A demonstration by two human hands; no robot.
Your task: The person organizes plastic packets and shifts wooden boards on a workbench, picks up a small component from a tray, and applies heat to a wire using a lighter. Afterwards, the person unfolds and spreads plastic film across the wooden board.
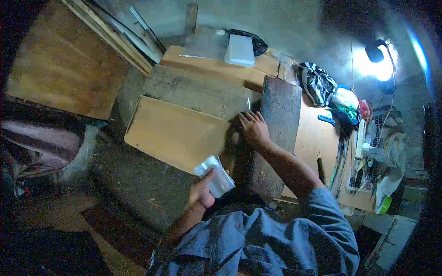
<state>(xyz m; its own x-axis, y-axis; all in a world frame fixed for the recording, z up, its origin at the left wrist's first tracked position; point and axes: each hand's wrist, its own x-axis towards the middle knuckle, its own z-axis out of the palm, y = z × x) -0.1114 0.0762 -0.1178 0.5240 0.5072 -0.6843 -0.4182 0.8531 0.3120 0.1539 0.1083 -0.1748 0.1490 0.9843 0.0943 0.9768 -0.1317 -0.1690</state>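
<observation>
My left hand [202,188] is closed round a stack of clear plastic sheets or bags [215,176], with the thumb on top, in front of my body by the table's near edge. My right hand [253,127] reaches forward, palm down, onto the worktop beside the dark worn board [282,119]. Its fingers are bent at a small dark item that I cannot make out. A small shiny clear piece [249,104] stands just beyond those fingertips. Left of my right hand lies a light yellow-brown board [179,131].
A white stack [240,49] lies at the back beside a black bag. To the right are a striped bag [316,83], a blue-handled tool [326,120], a screwdriver-like tool [321,170], a tray of tools and a bright lamp [375,60]. A wooden panel [64,64] stands at the left.
</observation>
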